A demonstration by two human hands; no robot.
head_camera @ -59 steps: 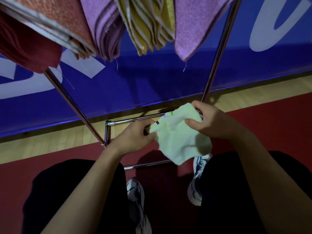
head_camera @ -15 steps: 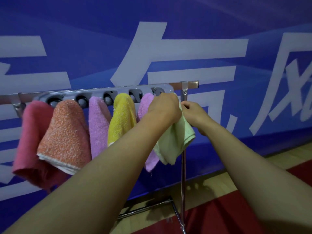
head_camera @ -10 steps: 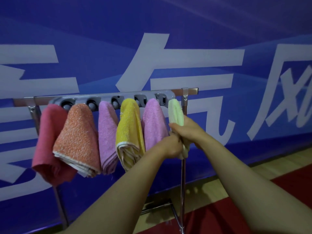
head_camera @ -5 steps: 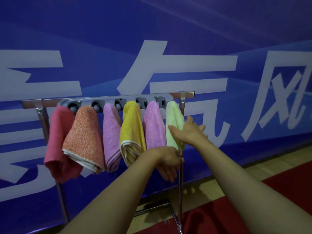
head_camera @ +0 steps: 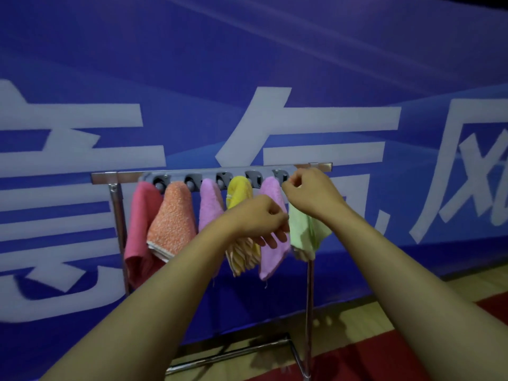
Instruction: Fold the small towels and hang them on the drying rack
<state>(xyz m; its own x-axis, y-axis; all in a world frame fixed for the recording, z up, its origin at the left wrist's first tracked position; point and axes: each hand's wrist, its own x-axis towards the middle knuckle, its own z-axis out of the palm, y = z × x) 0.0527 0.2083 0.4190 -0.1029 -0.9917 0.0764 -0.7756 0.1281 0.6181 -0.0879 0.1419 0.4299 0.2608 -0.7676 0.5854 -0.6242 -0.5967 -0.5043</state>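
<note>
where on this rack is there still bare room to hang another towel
Little room. The rack shows a short bare stretch of bar at its far left, between the end post and the pink towel. From there to the green towel six towels hang packed, both hands among them. Beyond lies only a stub.

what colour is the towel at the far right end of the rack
Pale green towel, seen in the head view; the right hand covers its top.

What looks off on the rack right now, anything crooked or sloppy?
Slightly. The green towel at the right end of the rack hangs lopsided, one corner jutting right. The yellow towel shows splayed layers at its bottom. No towel has fallen off.
</note>
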